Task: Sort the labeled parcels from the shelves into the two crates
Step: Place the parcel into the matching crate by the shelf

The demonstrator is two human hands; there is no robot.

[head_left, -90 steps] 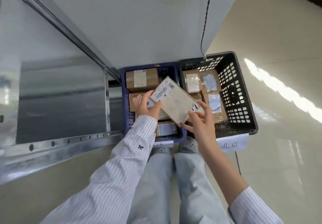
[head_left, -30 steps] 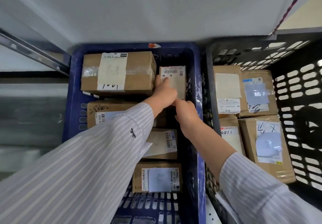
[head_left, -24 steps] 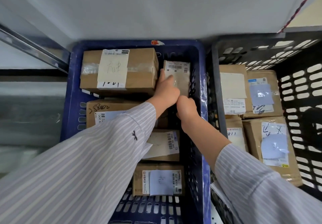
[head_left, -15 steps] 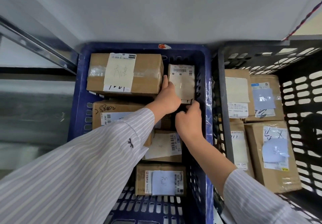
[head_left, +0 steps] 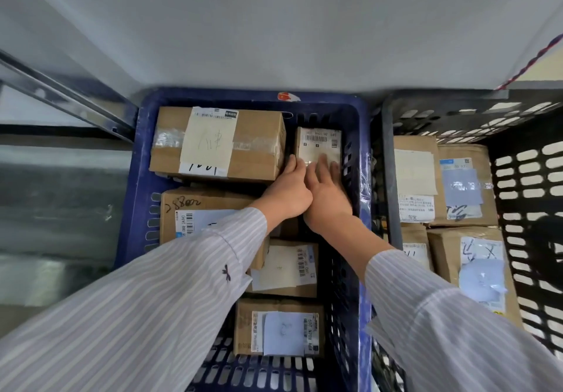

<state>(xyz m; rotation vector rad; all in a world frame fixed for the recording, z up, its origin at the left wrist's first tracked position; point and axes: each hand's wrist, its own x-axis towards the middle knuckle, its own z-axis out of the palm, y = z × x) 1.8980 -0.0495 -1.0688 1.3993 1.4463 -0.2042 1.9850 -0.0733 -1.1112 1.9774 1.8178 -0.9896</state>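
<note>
Far left: steel shelf [head_left: 61, 196], smooth grey sheet metal with a punched upright. Its stock is out of view, so we cannot count what is left to sort.

Blue crate [head_left: 138, 178]: rigid plastic with slotted walls, and well filled. At the far end is a large carton [head_left: 259, 144] of brown corrugated board, with clear tape over a cream handwritten label. Nearer us lie a pen-marked carton [head_left: 195, 205] with a barcode sticker, a flat carton [head_left: 283, 269] and the nearest carton [head_left: 278, 327], both paper-labelled.

Left hand [head_left: 288, 192]: fingers straight and close together. Their tips lie along the left edge of the small parcel [head_left: 318, 143], in the seam beside the large carton.

The small parcel is a slim, pale, smooth-faced box with a printed barcode. It sits in the far right corner of the blue crate, just beside the crate wall.

Right hand [head_left: 327, 199]: fingers flat and together, pressing on the parcel's top face. Neither hand curls round it. We judge this placement nearly finished: the parcel is seated and only the release is left.

Black crate [head_left: 387, 178]: open lattice walls. It holds at least four brown cartons [head_left: 414, 178] with white and pale blue labels, packed side by side.

Top right: a twisted red-blue cord [head_left: 530, 62] runs along the wall.

With both crates this stocked, we judge the sort well advanced.
</note>
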